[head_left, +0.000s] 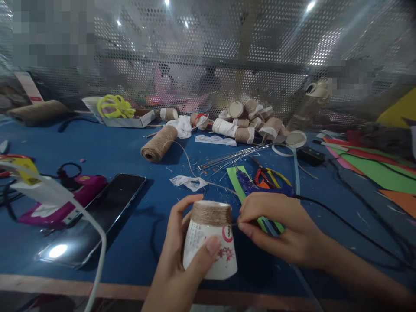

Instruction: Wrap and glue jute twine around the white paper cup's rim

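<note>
My left hand (185, 255) is wrapped round a white printed paper cup (211, 255), held upside down, its thumb across the front. Brown twine (211, 213) circles the cup's upper part in tight rows, while the lower part stays bare with red blossoms and writing. Beside the cup, my right hand (276, 225) pinches the twine's strand close to the wound rows. Behind the hands, the strand runs back over the blue table to a twine spool (159, 144) lying on its side.
A glue gun (263, 186) and pliers (268, 173) lie behind my right hand. Thin metal wires (234, 158) spread mid-table. Left are a phone (97, 221), a magenta power strip (65, 203) and a white cable (97, 229). Several twine-wrapped cups (243, 134) stand behind; coloured paper (373, 160) lies right.
</note>
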Demonstrator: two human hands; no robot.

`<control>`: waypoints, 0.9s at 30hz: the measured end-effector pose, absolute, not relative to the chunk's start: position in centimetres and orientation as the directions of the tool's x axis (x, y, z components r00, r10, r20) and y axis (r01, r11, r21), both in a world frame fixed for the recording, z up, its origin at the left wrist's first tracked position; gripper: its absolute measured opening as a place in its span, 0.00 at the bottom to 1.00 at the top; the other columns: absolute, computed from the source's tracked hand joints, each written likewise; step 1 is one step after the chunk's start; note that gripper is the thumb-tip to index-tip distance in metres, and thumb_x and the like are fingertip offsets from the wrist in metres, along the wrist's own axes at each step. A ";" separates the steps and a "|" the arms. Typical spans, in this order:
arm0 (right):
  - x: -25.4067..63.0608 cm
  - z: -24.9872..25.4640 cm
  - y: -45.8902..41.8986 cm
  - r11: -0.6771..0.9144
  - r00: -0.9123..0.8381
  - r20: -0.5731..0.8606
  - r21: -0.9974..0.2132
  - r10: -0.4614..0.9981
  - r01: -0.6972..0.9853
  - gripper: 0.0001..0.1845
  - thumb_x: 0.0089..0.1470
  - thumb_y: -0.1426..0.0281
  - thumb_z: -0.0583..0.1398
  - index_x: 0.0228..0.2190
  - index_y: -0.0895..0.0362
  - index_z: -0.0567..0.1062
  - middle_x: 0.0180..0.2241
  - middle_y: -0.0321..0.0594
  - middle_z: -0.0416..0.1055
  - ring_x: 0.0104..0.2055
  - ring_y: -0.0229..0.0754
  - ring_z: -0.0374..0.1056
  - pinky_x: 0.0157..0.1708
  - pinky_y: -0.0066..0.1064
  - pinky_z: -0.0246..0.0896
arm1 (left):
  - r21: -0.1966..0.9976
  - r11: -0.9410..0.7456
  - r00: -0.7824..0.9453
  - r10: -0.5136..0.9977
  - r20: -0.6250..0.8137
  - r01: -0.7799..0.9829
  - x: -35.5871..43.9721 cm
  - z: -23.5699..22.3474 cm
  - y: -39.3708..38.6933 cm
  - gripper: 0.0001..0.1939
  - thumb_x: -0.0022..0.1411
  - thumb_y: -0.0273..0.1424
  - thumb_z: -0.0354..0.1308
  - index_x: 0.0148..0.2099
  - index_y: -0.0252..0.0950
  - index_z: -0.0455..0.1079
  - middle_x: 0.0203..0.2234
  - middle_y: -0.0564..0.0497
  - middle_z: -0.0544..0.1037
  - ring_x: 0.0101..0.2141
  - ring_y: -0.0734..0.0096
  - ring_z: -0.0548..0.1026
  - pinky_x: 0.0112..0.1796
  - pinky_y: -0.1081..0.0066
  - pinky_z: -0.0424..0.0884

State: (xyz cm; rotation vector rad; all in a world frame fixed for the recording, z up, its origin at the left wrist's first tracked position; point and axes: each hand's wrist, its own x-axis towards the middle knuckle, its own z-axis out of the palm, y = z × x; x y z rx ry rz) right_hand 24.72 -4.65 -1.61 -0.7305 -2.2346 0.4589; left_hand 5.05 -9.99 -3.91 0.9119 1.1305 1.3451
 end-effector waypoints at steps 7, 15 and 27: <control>24.5 -1.8 -4.7 0.760 -0.564 0.519 -0.524 0.642 0.384 0.06 0.65 0.73 0.60 0.33 0.55 0.74 0.27 0.34 0.75 0.27 0.35 0.69 0.31 0.26 0.63 | 0.956 0.062 -0.060 0.995 -0.082 -0.285 5.0 -3.6 -10.0 0.24 0.63 0.41 0.68 0.58 0.52 0.66 0.36 0.54 0.79 0.23 0.73 0.73 0.22 0.76 0.79; 24.0 -1.3 -4.7 0.686 -0.551 0.452 -0.636 0.702 0.352 0.08 0.63 0.73 0.61 0.30 0.54 0.73 0.25 0.30 0.71 0.25 0.33 0.65 0.28 0.24 0.60 | 0.932 0.127 -0.003 0.991 -0.136 -0.341 4.5 -3.3 -9.8 0.26 0.61 0.41 0.70 0.58 0.51 0.66 0.37 0.54 0.80 0.22 0.75 0.74 0.22 0.77 0.80; 23.9 -1.2 -4.8 0.632 -0.565 0.389 -0.699 0.728 0.335 0.09 0.63 0.73 0.60 0.29 0.54 0.71 0.25 0.30 0.70 0.25 0.33 0.63 0.29 0.25 0.61 | 0.916 0.126 0.029 0.992 -0.125 -0.382 4.3 -3.9 -9.6 0.26 0.59 0.43 0.71 0.57 0.51 0.69 0.36 0.55 0.82 0.31 0.70 0.78 0.33 0.76 0.77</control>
